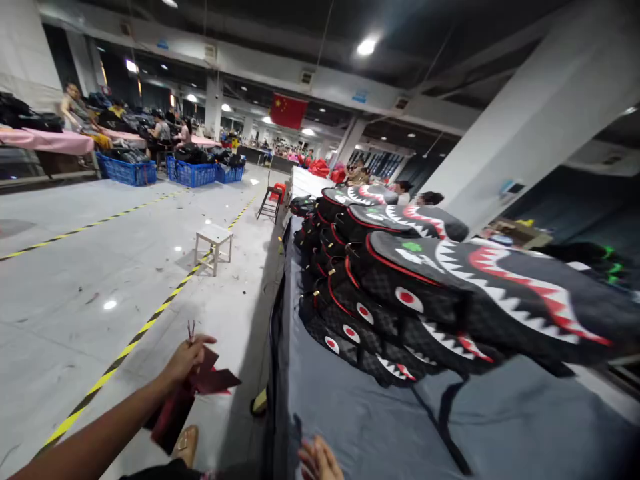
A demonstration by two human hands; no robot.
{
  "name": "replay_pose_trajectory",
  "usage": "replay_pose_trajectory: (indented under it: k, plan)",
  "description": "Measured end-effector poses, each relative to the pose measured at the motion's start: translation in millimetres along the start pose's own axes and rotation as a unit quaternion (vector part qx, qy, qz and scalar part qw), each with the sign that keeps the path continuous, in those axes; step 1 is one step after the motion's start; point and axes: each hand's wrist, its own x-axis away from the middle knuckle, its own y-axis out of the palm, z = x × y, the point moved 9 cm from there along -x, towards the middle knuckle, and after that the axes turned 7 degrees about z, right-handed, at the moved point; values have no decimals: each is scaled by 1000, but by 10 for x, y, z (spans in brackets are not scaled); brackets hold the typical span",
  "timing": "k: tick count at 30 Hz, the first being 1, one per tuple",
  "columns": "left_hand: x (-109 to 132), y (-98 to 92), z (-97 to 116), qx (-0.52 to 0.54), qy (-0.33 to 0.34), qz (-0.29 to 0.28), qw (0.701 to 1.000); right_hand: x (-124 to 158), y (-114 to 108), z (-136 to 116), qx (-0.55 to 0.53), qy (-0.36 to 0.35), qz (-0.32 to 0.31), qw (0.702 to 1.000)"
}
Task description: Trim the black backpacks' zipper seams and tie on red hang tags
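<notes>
Shark-mouth bags [410, 287] lay stacked at right of frame; the dark red tags [213, 379] were apart from them, and further progress could not be judged. At lower left, the left hand [184, 361] gripped the tags, which hung below its fingers. The right hand [320, 460], bottom centre, showed bent fingers, grasp undeterminable.

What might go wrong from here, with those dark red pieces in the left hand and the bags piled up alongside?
The dark red pieces dangle from the left hand above the floor, so one might slip and drop. The black bags are piled several high; a bump or a tugged strap could shift them. The white stool ahead, by the striped tape, might be a tripping hazard.
</notes>
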Motion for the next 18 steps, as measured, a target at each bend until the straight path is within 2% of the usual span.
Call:
replay_pose_trajectory:
  k: [4, 7, 10, 14, 18]
  plan:
    - [-759, -121, 623, 3, 29, 23, 999, -464, 470, -451, -11, 40, -6, 999]
    - [-1380, -48, 920, 7, 29, 23, 999, -747, 904, -715, -3, 47, -12, 999]
    - [-2079, 123, 1037, 3, 35, 18, 999, -1095, 1548, -954, -7, 43, -35, 998]
    - [-3089, 433, 1190, 1, 52, 11, 999, -1778, 2450, -1511, -57, -5, -42, 997]
    - [-4085, 819, 1552, -37, 58, 14, 998, -2551, 3009, -1997, -122, 11, 17, 992]
